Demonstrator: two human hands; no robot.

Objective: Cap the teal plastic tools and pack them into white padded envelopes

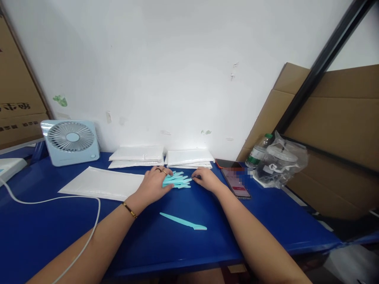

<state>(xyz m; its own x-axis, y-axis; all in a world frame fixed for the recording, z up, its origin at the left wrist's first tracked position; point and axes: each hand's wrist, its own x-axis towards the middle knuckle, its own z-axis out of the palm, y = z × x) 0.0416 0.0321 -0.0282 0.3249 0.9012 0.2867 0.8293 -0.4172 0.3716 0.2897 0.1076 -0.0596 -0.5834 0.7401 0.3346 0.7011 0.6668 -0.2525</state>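
Observation:
A bunch of turquoise eyebrow razors [178,179] lies fanned out on the blue table. My left hand [155,183] curls around its left end, thumb on the near side and fingers over the far side. At the right tips of the bunch, my right hand [205,178] has its fingers drawn together in a pinch; what is between them is too small to make out. One single eyebrow razor [183,221] lies apart, closer to the table's front edge. A white padded envelope [102,183] lies flat to the left, partly behind my left hand.
White envelopes are stacked in two piles, left [136,154] and right [189,157], by the wall. A blue fan [71,142] stands left, and a white cable [99,213] crosses my left forearm. Phones [237,183], a bottle [257,152] and a bagged cup [276,163] stand right.

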